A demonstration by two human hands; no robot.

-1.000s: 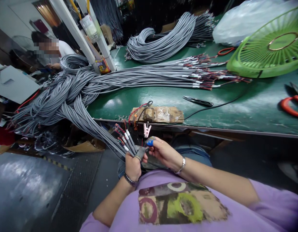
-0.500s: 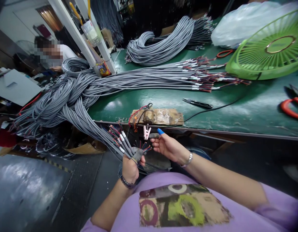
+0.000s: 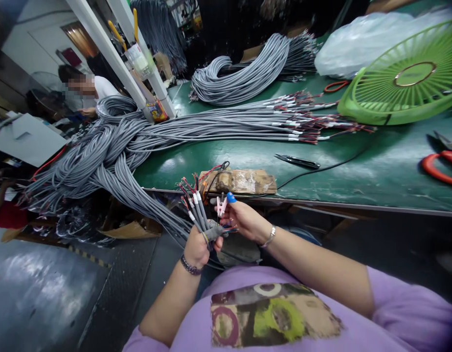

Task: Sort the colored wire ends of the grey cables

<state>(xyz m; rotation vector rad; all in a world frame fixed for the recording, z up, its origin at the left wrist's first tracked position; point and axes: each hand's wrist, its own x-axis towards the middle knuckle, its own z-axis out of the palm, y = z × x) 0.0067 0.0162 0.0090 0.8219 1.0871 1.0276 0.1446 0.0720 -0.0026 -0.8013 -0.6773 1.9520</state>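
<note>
My left hand [image 3: 199, 244], with a grey wrap on a finger or thumb, is closed around a bundle of grey cables [image 3: 199, 215]. White sleeves and thin red and black wires show at their upper ends. Other thin coloured wires [image 3: 229, 229] stick out to the right of this fist. My right hand [image 3: 244, 220], wearing a blue thumb cover [image 3: 231, 197], is beside a pink clip [image 3: 221, 207] at the bench edge. Its fingers are bent in by the clip and the wire tips; what they pinch is hidden.
A wooden block [image 3: 248, 181] lies on the green bench [image 3: 196, 159]. Behind are black snips [image 3: 297, 161], more grey cables [image 3: 211, 122] and a green fan [image 3: 402, 83]. Red-handled scissors [image 3: 440, 166] lie right. A person [image 3: 101, 88] sits at far left beyond a white post [image 3: 112, 54].
My right hand has moved left and curled in beside the pink clip and wire tips. My left hand has shifted slightly right with the cables, which stand more upright. The view has tilted slightly.
</note>
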